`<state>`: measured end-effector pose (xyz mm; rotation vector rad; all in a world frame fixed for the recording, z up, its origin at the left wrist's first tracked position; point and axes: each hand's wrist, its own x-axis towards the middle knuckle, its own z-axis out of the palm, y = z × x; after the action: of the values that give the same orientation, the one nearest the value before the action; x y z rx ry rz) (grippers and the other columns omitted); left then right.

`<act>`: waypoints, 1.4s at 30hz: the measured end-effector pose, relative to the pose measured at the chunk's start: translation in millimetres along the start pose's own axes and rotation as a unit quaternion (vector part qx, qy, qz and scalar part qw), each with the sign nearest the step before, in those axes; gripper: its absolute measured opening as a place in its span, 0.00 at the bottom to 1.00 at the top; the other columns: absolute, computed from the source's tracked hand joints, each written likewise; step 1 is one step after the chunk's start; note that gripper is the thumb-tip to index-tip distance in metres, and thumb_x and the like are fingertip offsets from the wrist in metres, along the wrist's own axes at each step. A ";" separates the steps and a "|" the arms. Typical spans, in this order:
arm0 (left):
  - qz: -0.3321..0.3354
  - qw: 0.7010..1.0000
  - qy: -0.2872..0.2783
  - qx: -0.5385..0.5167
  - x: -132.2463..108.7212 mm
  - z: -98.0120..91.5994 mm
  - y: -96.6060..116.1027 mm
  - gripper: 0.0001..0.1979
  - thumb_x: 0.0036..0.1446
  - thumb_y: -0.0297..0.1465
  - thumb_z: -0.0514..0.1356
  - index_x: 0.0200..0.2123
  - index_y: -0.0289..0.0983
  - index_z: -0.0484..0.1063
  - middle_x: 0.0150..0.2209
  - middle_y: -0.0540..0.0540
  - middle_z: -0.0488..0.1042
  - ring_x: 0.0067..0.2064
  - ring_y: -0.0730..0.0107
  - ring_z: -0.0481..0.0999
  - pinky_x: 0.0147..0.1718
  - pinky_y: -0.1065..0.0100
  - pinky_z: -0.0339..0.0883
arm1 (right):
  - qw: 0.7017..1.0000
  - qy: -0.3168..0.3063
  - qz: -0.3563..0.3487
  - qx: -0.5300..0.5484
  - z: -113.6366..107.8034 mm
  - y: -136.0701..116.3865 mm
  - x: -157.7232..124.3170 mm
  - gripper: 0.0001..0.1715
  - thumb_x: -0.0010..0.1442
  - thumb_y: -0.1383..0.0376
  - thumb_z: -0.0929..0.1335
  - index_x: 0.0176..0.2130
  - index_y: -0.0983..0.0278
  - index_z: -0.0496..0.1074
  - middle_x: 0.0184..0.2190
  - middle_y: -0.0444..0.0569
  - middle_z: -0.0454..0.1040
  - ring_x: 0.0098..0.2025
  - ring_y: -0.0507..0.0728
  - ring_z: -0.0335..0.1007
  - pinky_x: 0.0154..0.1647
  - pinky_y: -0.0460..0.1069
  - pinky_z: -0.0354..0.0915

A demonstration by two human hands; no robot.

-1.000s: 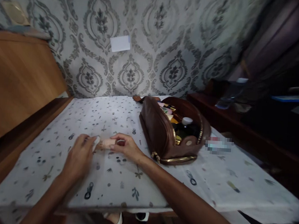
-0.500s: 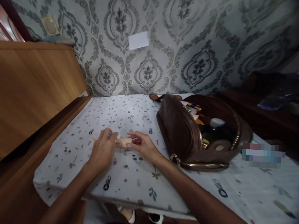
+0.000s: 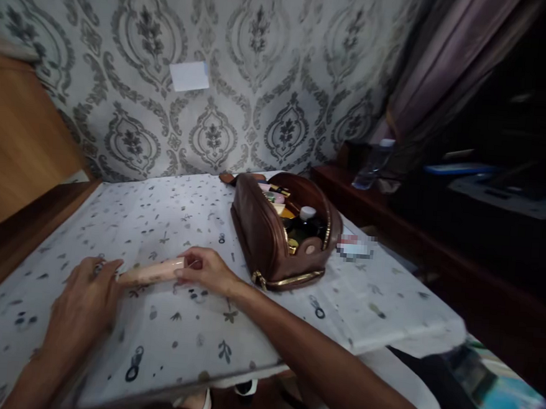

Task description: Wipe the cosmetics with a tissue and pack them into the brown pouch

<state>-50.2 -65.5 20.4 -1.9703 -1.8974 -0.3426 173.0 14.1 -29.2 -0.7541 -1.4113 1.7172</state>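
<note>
A slim beige tube [image 3: 151,271] lies across the patterned white tablecloth [image 3: 165,334]. My left hand [image 3: 83,303] rests palm down with its fingertips on the tube's left end. My right hand [image 3: 207,270] pinches the tube's right end between thumb and fingers. To the right of my right hand stands an open brown leather pouch [image 3: 270,238] with a gold zip, holding several small cosmetic items and a dark bottle with a white cap [image 3: 306,214].
A wooden panel [image 3: 15,143] runs along the left of the table. A dark wooden shelf [image 3: 420,240] with a clear bottle [image 3: 373,165] lies right, below a curtain [image 3: 446,61]. A white card [image 3: 189,76] sticks to the patterned wall. Feet in sandals [image 3: 203,402] show under the table edge.
My hands have drawn apart along the tube, so more of its length shows between them. The view has swung right, showing the curtain and shelf.
</note>
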 end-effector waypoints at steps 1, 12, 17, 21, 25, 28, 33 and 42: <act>0.008 1.000 -0.006 -0.008 -0.3 1.5 6.6 0.21 0.66 0.32 0.43 0.50 0.35 0.73 0.46 0.36 0.69 0.49 0.49 0.71 0.37 0.56 0.72 | 1.000 -0.008 0.003 0.011 -0.3 1.2 0.0 0.37 0.34 0.48 0.79 0.38 0.64 0.70 0.27 0.39 0.71 0.26 0.51 0.72 0.27 0.46 0.68; 0.104 0.992 0.028 -0.061 4.9 19.3 67.8 0.19 0.65 0.29 0.46 0.52 0.38 0.73 0.47 0.39 0.70 0.49 0.56 0.71 0.36 0.62 0.71 | 0.999 0.017 -0.011 -0.032 1.8 6.6 -0.2 0.29 0.38 0.52 0.80 0.35 0.63 0.70 0.23 0.35 0.66 0.24 0.47 0.65 0.24 0.43 0.62; 0.070 0.997 -0.002 -0.039 2.2 16.2 47.6 0.20 0.66 0.31 0.45 0.52 0.38 0.73 0.47 0.38 0.71 0.49 0.55 0.72 0.35 0.61 0.72 | 0.995 0.031 0.002 -0.093 -1.6 6.8 1.2 0.28 0.39 0.57 0.80 0.39 0.63 0.74 0.25 0.39 0.69 0.26 0.49 0.65 0.26 0.43 0.61; 0.022 0.999 -0.037 -0.021 -7.7 19.7 11.7 0.22 0.67 0.34 0.43 0.51 0.36 0.73 0.46 0.37 0.72 0.49 0.52 0.73 0.39 0.56 0.74 | 0.994 0.027 -0.021 -0.102 -3.4 8.0 1.6 0.27 0.39 0.56 0.80 0.38 0.64 0.76 0.27 0.40 0.69 0.30 0.50 0.65 0.29 0.44 0.61; -0.012 0.999 -0.031 -0.030 -15.5 26.5 -13.5 0.23 0.67 0.36 0.43 0.49 0.34 0.74 0.44 0.36 0.73 0.47 0.49 0.74 0.41 0.52 0.74 | 0.998 0.009 -0.021 -0.054 -2.7 9.1 2.1 0.31 0.38 0.50 0.79 0.38 0.65 0.76 0.25 0.39 0.68 0.28 0.50 0.64 0.28 0.45 0.60; -0.008 0.998 -0.020 -0.059 -13.2 24.8 -7.9 0.23 0.66 0.36 0.43 0.49 0.35 0.74 0.44 0.36 0.73 0.47 0.49 0.75 0.39 0.53 0.74 | 0.999 -0.001 -0.014 -0.039 -2.1 8.3 2.3 0.33 0.37 0.48 0.79 0.37 0.65 0.75 0.24 0.39 0.69 0.27 0.49 0.64 0.27 0.45 0.60; 0.081 0.986 0.015 -0.145 3.6 16.1 32.9 0.22 0.66 0.39 0.45 0.52 0.38 0.72 0.46 0.40 0.72 0.48 0.57 0.74 0.45 0.60 0.71 | 0.998 0.008 -0.024 -0.049 -0.9 6.0 1.5 0.33 0.35 0.50 0.80 0.37 0.64 0.74 0.25 0.38 0.68 0.27 0.49 0.63 0.27 0.44 0.59; 0.121 0.971 -0.111 -0.175 24.5 17.9 30.1 0.24 0.60 0.51 0.52 0.49 0.41 0.70 0.46 0.44 0.70 0.41 0.58 0.75 0.34 0.65 0.68 | 0.998 -0.009 -0.054 -0.024 2.6 1.7 -1.3 0.33 0.31 0.52 0.81 0.34 0.63 0.71 0.25 0.38 0.68 0.28 0.49 0.62 0.29 0.45 0.59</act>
<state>-20.4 -36.1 11.7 -2.5401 -1.7906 -0.4240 171.2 11.5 -30.3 -0.6760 -1.4837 1.6162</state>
